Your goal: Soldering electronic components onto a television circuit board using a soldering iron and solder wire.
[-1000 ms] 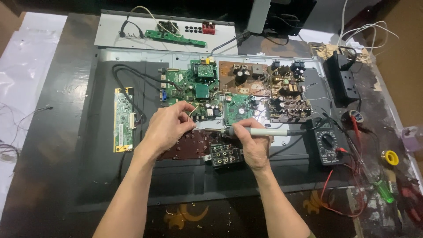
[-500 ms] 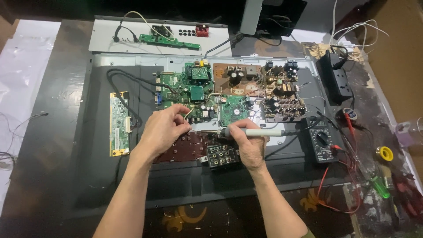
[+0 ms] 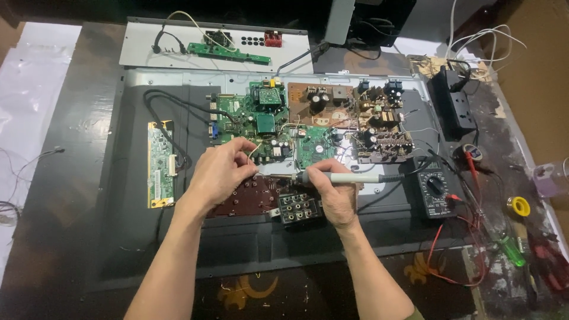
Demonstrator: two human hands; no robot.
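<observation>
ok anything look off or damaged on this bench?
No visible damage. The small dark red board lies loose and askew on the panel's back, under the left hand. The right hand holds a soldering iron. Red meter leads sprawl tangled beside the multimeter.

two hands (image 3: 222,172), about five circuit boards (image 3: 264,121), one multimeter (image 3: 435,188)

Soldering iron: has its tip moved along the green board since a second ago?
Cannot tell: the soldering iron in the right hand points at about the same spot on the green board; the camera shifted.
</observation>
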